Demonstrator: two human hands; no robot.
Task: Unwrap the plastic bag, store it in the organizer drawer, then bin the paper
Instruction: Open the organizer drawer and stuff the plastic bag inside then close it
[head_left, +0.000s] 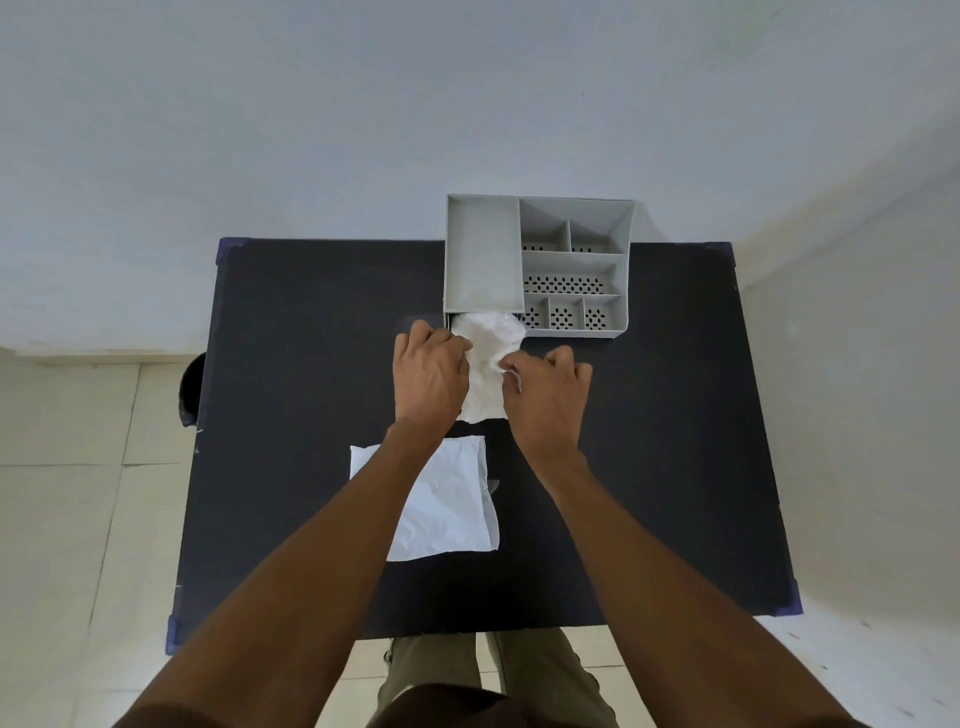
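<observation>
A crumpled white plastic bag (488, 358) lies at the front of the grey organizer (483, 249), over its pulled-out drawer, whose edge barely shows under the bag. My left hand (428, 376) grips the bag's left side and my right hand (545, 395) pinches its right side. A flat, creased white paper sheet (452, 504) rests on the black table (311, 389) nearer to me, partly under my left forearm.
The organizer has several open compartments with perforated bottoms and stands at the table's far edge. A dark bin (189, 389) peeks out at the table's left side on the tiled floor. A pale wall rises behind the table.
</observation>
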